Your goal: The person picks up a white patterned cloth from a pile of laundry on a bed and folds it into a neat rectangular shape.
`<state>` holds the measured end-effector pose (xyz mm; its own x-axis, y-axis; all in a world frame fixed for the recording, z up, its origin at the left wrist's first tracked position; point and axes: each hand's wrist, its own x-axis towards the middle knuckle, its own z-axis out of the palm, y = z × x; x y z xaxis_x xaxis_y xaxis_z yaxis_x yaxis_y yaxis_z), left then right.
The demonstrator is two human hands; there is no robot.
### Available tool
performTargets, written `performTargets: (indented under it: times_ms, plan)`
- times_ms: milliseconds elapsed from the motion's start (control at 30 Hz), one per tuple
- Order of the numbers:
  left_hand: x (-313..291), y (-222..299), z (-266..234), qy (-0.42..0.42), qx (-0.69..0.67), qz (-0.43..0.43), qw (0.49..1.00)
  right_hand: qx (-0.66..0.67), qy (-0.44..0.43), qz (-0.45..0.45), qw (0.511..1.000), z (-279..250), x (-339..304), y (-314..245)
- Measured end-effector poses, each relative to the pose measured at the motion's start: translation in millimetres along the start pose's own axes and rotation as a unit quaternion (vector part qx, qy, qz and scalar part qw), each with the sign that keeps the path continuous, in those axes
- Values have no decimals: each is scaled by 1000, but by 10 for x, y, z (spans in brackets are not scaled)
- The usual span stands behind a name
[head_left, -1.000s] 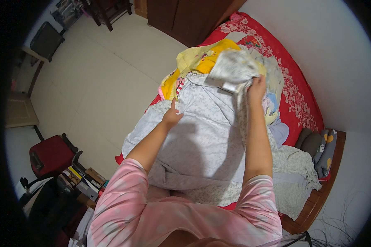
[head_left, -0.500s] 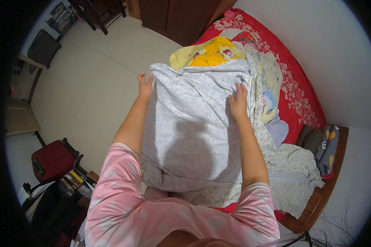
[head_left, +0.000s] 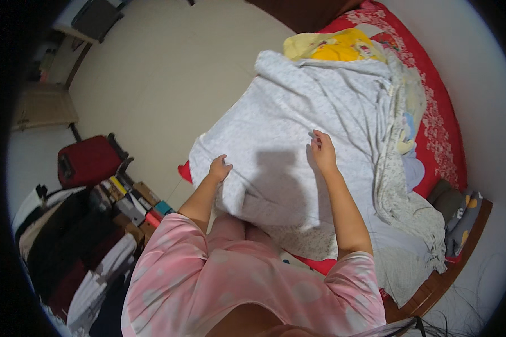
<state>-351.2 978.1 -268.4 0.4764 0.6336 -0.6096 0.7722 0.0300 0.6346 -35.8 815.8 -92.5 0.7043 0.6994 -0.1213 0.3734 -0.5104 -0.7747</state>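
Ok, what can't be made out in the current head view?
Head view:
- Whether the left hand grips the sheet: the hand's own back hides its underside.
- Yellow cloth: near part hidden under the sheet.
- Brown furniture: cut off by the top edge.
- The sheet's print: too small to read as distinct shapes.

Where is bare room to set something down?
Floor between red suitcase and pale sheet; red bedcover strip between clothes pile and wall. Sheet between left hand and right hand is uncovered too. Crowded: boxes lower left, yellow cloth at the sheet's far edge.
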Motion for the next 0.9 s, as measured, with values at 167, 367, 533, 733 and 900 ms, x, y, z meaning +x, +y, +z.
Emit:
performTargets:
  times_ms: [167,367,533,733,900]
  plan:
    - [-727,-503,-82,82,-12,0,997,617,-174,294,709,874,-546,261]
    - [-1422,-782,-55,63,-208,-56,974,22,-376,127,918,1513,-1507,-79]
    - [-1708,-694,-231,29,31,-12,999,-103,-382,1,918,1760,-2020,-113]
    - [-1838,-947,-798,194,-69,101,973,-255,-367,-35,894,1450,-2422,-250]
    - [-2160,-622,-1524,239,1,114,964,-300,-320,-51,897,1092,-2821,-168]
